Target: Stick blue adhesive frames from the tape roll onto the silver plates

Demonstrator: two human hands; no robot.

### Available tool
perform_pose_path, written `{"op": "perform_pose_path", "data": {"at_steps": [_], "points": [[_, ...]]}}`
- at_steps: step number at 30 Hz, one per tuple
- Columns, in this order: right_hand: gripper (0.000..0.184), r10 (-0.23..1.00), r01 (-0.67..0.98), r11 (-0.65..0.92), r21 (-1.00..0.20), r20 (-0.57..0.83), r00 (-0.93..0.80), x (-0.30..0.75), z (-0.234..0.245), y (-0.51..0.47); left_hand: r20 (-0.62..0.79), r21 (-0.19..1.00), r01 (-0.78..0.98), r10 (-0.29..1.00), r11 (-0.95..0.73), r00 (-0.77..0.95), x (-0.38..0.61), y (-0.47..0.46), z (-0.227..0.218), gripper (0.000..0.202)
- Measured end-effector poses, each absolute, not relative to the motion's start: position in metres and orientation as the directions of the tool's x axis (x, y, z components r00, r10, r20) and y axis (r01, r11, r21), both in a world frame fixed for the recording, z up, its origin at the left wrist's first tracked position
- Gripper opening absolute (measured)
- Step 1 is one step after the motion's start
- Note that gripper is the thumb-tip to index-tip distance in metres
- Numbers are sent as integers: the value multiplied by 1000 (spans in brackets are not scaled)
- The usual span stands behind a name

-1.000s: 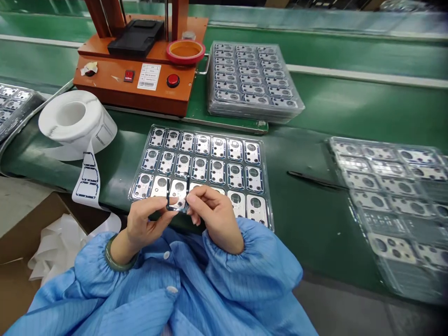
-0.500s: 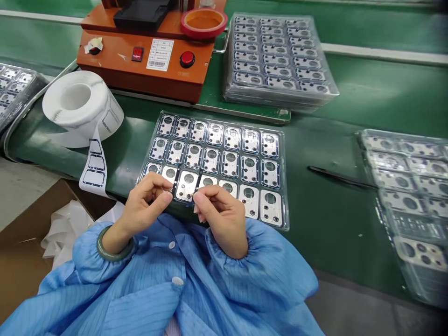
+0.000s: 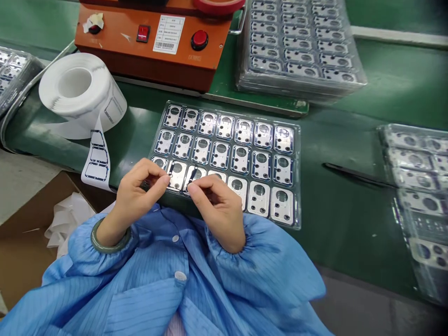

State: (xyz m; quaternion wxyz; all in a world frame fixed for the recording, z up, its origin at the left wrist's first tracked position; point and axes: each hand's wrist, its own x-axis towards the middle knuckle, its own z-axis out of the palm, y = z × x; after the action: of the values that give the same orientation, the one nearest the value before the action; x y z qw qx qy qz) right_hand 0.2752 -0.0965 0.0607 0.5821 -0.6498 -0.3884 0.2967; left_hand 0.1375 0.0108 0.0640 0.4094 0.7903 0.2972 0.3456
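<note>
head view looks down on a clear plastic tray (image 3: 298, 186) of metal camera plates in rows, and both hands work over its near edge. a thin black frame (image 3: 193, 175) sits between them, just above the third plate from the left in the nearest row (image 3: 177, 175). its long axis runs away from the person, in line with the plate, tilted slightly. whether it touches the plate cannot be told.

the left hand (image 3: 138, 196) lies to the frame's left and the right hand (image 3: 217, 205) to its right, about equally near. both are curled into a delicate pinch rather than a fist. the left fingertips (image 3: 161, 181) meet the frame's left side and the right fingertips (image 3: 192, 188) its right side, wrists low and elbows out in blue sleeves (image 3: 252, 261).

left of the tray, a white roll (image 3: 80, 84) trails a printed liner strip (image 3: 98, 161). black tweezers (image 3: 357, 175) lie to its right, an orange machine (image 3: 150, 46) and a stack of trays (image 3: 301, 51) stand beyond it, and a cardboard box (image 3: 35, 224) sits off its near left corner.
</note>
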Motion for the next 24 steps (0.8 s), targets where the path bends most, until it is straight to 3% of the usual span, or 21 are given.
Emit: {"op": "perform_pose_path", "data": {"at_steps": [2,5,12,24], "points": [[13,834,280,-25,-960,135,535,273,58,-92,362,768,242,713,-593,600,138,17,63,7],[12,822,378,-67,-923,164,545,272,52,-87,324,726,309,703,-614,633,138,24,57,6],[12,849,436,-176,-882,88,521,271,49,-82,282,707,315,661,-633,695,135,27,47,6],[15,839,505,-196,-840,124,531,267,47,-79,316,654,309,621,-691,718,136,29,45,6]]}}
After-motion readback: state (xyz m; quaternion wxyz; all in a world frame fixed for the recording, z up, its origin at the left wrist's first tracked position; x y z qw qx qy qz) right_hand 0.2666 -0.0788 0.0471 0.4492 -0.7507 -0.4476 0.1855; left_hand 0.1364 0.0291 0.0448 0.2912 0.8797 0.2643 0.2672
